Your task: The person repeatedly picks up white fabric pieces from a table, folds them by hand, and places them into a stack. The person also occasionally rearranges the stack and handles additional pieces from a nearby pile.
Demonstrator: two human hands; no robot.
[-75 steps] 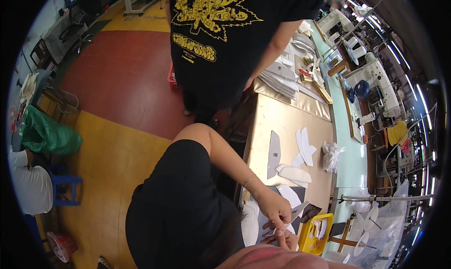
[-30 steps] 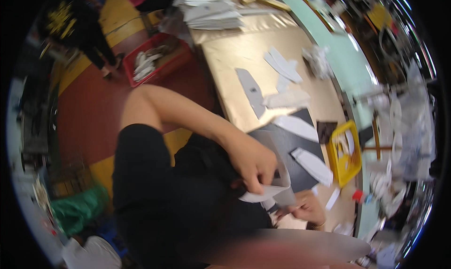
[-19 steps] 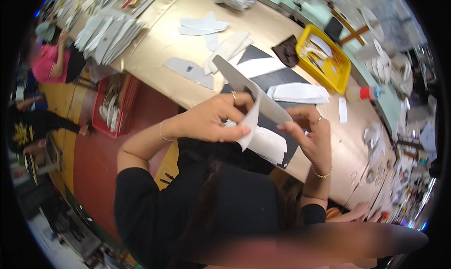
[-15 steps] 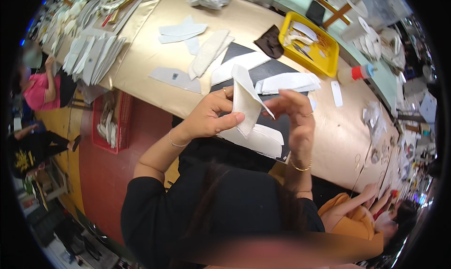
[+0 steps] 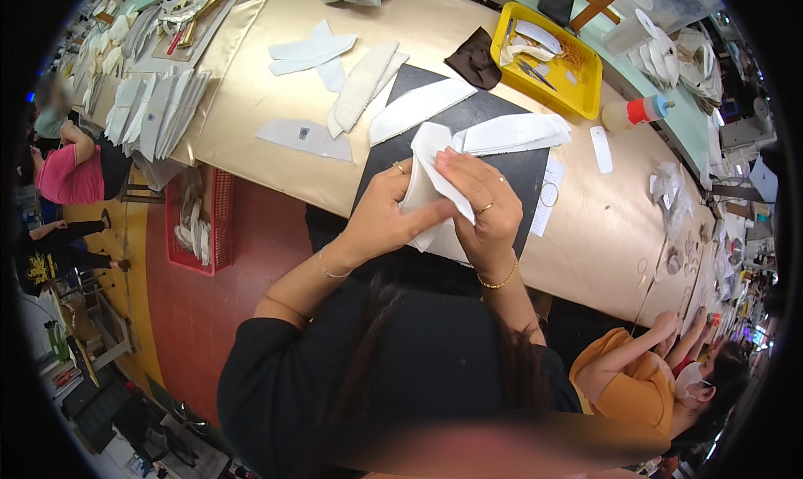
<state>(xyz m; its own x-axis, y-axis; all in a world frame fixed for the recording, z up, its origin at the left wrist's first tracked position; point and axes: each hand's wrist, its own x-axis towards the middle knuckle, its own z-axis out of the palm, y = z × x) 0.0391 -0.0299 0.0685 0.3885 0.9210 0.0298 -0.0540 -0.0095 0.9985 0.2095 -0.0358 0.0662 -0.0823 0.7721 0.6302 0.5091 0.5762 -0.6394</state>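
A folded off-white fabric piece is held up between my two hands, over the near part of a black mat. My left hand grips its left side, the thumb laid across the lower part. From the right, my right hand presses its fingers onto the raised flap; its fingertips sit near the top edge. Beyond my hands lie a white fabric piece and a stack of similar white pieces. Another pale piece under my hands is mostly hidden.
Further left lie long cream pieces, pale blue-grey pieces and a grey piece. A yellow tray holds scissors and scraps; a dark brown cloth and a bottle are near it. A co-worker in orange sits at right.
My right hand has moved left onto the fabric piece and now presses its flap; before, its fingers were apart near the edge. The view has shifted slightly.
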